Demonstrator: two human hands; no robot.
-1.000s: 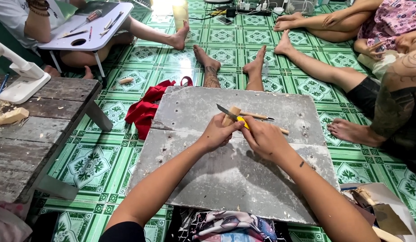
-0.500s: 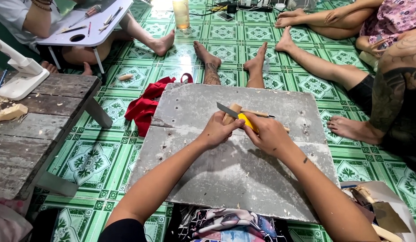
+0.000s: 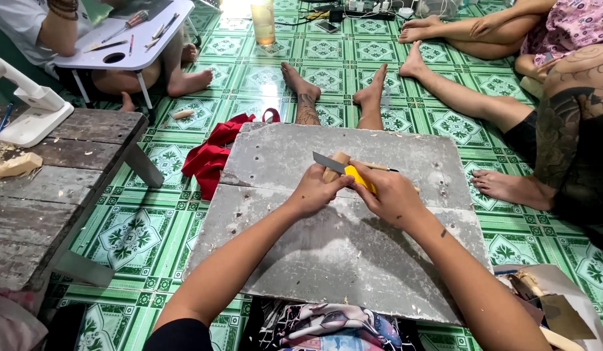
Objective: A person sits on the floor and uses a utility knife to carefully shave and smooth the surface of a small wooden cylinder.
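Observation:
My left hand point(image 3: 312, 191) grips a small light wooden piece point(image 3: 336, 164) above a grey board point(image 3: 340, 247) that lies across my lap. My right hand point(image 3: 391, 194) holds a yellow-handled utility knife point(image 3: 344, 169), its grey blade pointing left across the top of the wood. Both hands are close together near the board's middle. A thin pencil-like stick point(image 3: 378, 168) lies on the board just behind my right hand.
A red cloth point(image 3: 212, 155) lies at the board's left edge. A weathered wooden table point(image 3: 48, 188) with a wood scrap point(image 3: 15, 165) stands left. Other people's bare legs and feet point(image 3: 301, 91) stretch over the green tiled floor; a small white folding table point(image 3: 129, 42) stands far left.
The hands stay in the same spot on the board; the knife blade has shifted slightly against the wood. The view has tilted a little.

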